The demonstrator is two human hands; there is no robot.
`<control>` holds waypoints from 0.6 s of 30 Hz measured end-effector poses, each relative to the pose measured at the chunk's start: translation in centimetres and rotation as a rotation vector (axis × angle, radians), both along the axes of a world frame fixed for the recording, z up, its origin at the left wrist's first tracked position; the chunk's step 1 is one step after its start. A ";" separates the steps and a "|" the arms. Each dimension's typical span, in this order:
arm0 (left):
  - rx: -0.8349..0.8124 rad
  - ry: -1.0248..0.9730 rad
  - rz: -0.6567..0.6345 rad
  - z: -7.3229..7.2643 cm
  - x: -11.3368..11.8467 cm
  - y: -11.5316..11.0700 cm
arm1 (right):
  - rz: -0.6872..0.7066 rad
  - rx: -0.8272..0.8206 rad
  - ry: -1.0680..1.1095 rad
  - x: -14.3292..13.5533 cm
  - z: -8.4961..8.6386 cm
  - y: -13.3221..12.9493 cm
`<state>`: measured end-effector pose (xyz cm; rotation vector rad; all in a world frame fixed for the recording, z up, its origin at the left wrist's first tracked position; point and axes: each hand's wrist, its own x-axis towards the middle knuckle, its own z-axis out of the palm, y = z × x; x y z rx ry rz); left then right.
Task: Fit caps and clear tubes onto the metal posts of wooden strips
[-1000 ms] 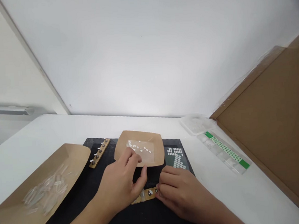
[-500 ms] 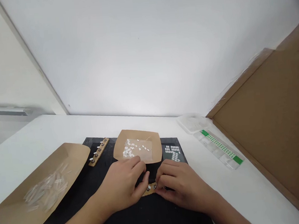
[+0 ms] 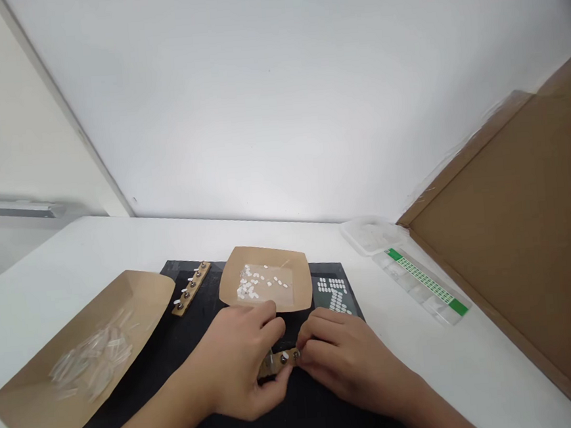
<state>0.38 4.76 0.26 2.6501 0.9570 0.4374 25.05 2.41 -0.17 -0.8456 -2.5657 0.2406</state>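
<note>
A short brown strip (image 3: pixel 278 358) with small metal studs lies in front of me; a white oval piece (image 3: pixel 285 356) sits by one stud. My left hand (image 3: pixel 245 359) is closed around the strip's left part, thumb along its near edge. A clear bit shows beside the fingers. My right hand (image 3: pixel 344 361) pinches at the strip's right end, by a metal stud (image 3: pixel 296 355); its fingertips hide what they hold. Beyond the hands stands a shallow brown paper tray (image 3: pixel 228 278) holding a clear sheet and several small white ovals (image 3: pixel 246 286).
A larger brown paper tray (image 3: pixel 147 284) with clear slender pieces stands left. A second studded strip (image 3: pixel 192 287) lies on the black mat (image 3: pixel 301 417). To the right are a dark card with white ovals (image 3: pixel 332 293), a clear case with a green strip (image 3: pixel 427 285) and cardboard (image 3: pixel 523 221).
My left thumb and fingers have parted somewhat and more of the strip shows between them. My right hand stays pinched at the strip's right end. The view has shifted slightly.
</note>
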 end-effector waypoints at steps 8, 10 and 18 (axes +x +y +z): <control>-0.032 0.078 -0.050 -0.4 0.1 -0.1 | -0.046 -0.026 0.010 -0.3 -0.4 -0.2; -0.049 0.105 -0.068 -0.5 0.1 -0.1 | -0.056 -0.030 0.017 -0.3 -0.5 -0.2; -0.053 0.071 -0.103 -0.3 0.2 0.0 | -0.055 -0.028 0.010 -0.4 -0.5 -0.3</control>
